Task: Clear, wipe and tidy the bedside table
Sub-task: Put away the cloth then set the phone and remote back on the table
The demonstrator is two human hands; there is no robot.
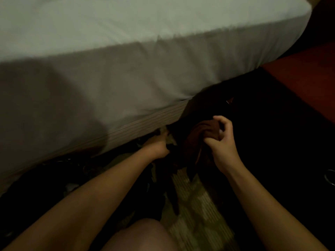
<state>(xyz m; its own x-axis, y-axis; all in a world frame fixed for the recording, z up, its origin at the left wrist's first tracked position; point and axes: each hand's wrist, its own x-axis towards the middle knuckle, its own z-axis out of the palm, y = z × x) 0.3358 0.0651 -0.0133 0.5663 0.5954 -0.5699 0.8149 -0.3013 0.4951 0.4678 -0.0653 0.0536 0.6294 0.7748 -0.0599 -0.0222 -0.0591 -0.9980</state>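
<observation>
The light is dim. My right hand [220, 142] grips a dark reddish-brown cloth [197, 142] that hangs down toward the floor, its thumb and fingers curled over the top fold. My left hand [159, 145] reaches low to the foot of the bed, fingers curled on something dark by the bed's base; what it holds is hidden in shadow. The reddish wooden bedside table [304, 73] shows at the right, its front in darkness.
A bed with a white sheet [126, 42] fills the upper left, its striped base [145, 124] just beyond my left hand. Dark clothes [59, 171] lie on the patterned carpet [197, 211] along the bed. My knee [143, 236] is at the bottom. A shiny round object [330, 178] sits at the right edge.
</observation>
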